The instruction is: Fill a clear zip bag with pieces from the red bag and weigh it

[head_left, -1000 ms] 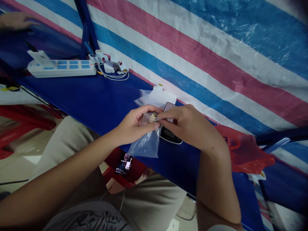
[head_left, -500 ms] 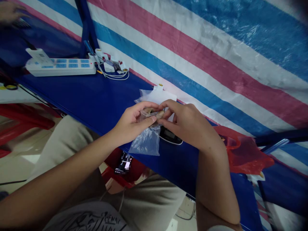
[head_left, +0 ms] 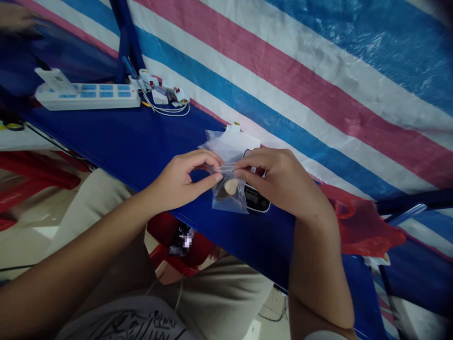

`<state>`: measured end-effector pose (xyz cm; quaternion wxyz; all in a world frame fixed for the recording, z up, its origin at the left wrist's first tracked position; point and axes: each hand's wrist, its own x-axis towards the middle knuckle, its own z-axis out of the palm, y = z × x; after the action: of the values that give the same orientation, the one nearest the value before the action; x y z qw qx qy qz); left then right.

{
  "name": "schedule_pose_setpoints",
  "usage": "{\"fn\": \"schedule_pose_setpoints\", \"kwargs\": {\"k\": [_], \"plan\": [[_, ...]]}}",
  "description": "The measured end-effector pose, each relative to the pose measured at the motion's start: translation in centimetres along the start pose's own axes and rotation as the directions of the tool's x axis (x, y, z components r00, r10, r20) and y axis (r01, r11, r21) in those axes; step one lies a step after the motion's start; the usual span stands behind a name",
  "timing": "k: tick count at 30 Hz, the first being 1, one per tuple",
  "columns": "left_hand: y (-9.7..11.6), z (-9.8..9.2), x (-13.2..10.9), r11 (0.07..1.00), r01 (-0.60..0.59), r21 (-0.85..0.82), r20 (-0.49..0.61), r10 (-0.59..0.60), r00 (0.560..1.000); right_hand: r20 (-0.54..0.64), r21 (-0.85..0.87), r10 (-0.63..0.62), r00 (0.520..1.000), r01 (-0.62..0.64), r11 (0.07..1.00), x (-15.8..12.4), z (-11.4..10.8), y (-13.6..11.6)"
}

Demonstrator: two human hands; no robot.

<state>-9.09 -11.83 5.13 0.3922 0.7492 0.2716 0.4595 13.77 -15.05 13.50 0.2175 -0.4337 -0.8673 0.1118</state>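
Note:
A clear zip-top plastic bag [head_left: 233, 205] hangs between my two hands, above the front part of the blue table. Inside it lie a pale, roundish piece [head_left: 231, 187] and some darker brown bits; I cannot tell what they are. My left hand [head_left: 191, 177] pinches the bag's top edge at its left corner. At the right end of that same edge, my right hand [head_left: 267, 172] pinches it between thumb and fingers. Behind the bag and partly under my right hand is a black digital scale [head_left: 257, 202]. More clear plastic bags [head_left: 214, 139] lie just beyond my hands.
A white power strip [head_left: 106, 97] sits at the back left, beside a heap of small white devices and cable [head_left: 161, 97]. On the right lies a red plastic bag [head_left: 368, 226]. A striped tarp [head_left: 283, 71] rises behind the table. Another person's hand [head_left: 16, 19] shows top left.
The pale piece and brown bits, held at the bag's mouth before, now lie inside the bag. My hands have moved apart along its top edge.

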Motion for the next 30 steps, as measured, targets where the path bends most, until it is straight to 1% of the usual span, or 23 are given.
{"fn": "schedule_pose_setpoints", "kwargs": {"k": [2,4,6,7,8,10,12,15,17,20,24,26,28,30], "plan": [[0.1,-0.6,0.2,0.999,-0.022,0.035,0.019,0.021,1.0,0.0,0.017,-0.011,1.0,0.011,1.0,0.0,0.0,0.0],[-0.1,-1.1,0.3,1.0,0.017,-0.021,0.011,-0.017,1.0,-0.011,0.045,-0.017,1.0,0.018,0.999,0.1,0.0,-0.1],[-0.7,-1.2,0.5,0.981,0.087,-0.172,0.027,-0.083,0.996,-0.021,0.08,-0.016,1.0,0.018,0.997,0.1,0.0,-0.1],[-1.1,-1.2,0.7,0.956,0.128,-0.264,0.067,-0.114,0.991,-0.025,0.099,-0.014,1.0,0.016,0.995,0.2,0.0,-0.1],[-1.6,-1.1,0.8,0.919,0.173,-0.354,0.131,-0.134,0.982,-0.027,0.118,-0.011,1.0,0.014,0.993,0.2,0.1,-0.1],[-2.7,-0.9,1.3,0.828,0.261,-0.497,0.287,-0.128,0.949,-0.026,0.162,-0.012,1.0,0.016,0.987,0.1,0.2,0.1],[-3.5,-0.6,1.9,0.755,0.33,-0.567,0.417,-0.082,0.905,-0.013,0.213,-0.019,1.0,0.021,0.977,0.1,0.2,0.3],[-4.3,-0.2,3.1,0.701,0.385,-0.6,0.549,0.012,0.836,0.047,0.281,-0.031,0.998,0.016,0.96,0.1,0.3,0.6],[-4.6,0.2,3.7,0.663,0.419,-0.62,0.606,0.066,0.792,0.082,0.334,-0.056,0.995,0.026,0.942,0.2,0.3,0.6],[-4.9,0.9,4.2,0.607,0.455,-0.651,0.626,0.09,0.775,0.1,0.404,-0.085,0.991,0.038,0.914,0.3,0.4,0.7],[-5.0,1.7,3.8,0.579,0.499,-0.645,0.641,0.054,0.766,0.115,0.437,-0.064,0.991,0.007,0.899,0.5,0.6,0.8],[-5.0,1.9,3.5,0.575,0.498,-0.65,0.629,0.038,0.777,0.123,0.444,-0.053,0.991,-0.007,0.896,0.6,0.6,1.0],[-4.9,2.0,3.4,0.584,0.473,-0.66,0.597,0.024,0.802,0.123,0.429,-0.023,0.992,-0.032,0.903,0.5,0.7,1.1],[-4.8,1.8,3.5,0.61,0.441,-0.658,0.56,0.005,0.828,0.085,0.397,0.032,0.996,-0.064,0.915,0.5,0.6,1.1]]}}
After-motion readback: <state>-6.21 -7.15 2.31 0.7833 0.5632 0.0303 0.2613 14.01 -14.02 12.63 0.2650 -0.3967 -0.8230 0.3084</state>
